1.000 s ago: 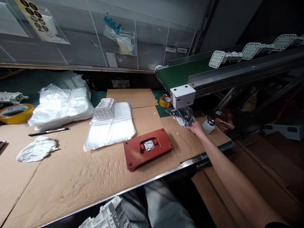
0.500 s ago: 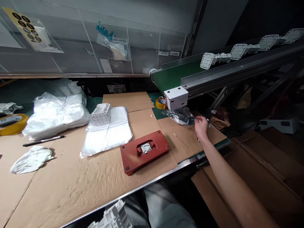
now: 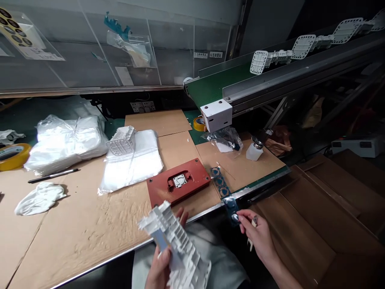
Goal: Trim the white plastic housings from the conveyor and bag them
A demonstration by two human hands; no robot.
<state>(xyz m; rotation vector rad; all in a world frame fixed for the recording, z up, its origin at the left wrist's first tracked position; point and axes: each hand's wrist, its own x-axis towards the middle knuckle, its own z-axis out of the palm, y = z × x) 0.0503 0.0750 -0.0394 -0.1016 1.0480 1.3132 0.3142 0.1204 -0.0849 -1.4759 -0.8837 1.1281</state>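
My left hand (image 3: 162, 263) grips a white ribbed plastic part (image 3: 177, 245) below the table's front edge, over my lap. My right hand (image 3: 255, 235) pinches the near end of a blue strip of small round pieces (image 3: 224, 188); the strip's far end trails onto the cardboard-covered table (image 3: 90, 224). A thin stick-like item also sits between that hand's fingers. A red fixture plate (image 3: 179, 184) with a metal insert lies just beyond both hands.
White bags (image 3: 132, 160) with another white part (image 3: 122, 141) on top, a second bag pile (image 3: 66, 140), a pen (image 3: 52, 175), a white glove (image 3: 39, 198), yellow tape rolls (image 3: 12, 154), a small white bottle (image 3: 255, 150). A green conveyor (image 3: 216, 86) carries white parts (image 3: 270, 58) at right.
My right hand drew back from the plastic bag under the conveyor to the table's front edge, bringing the blue strip. My left hand lifted the white part into view.
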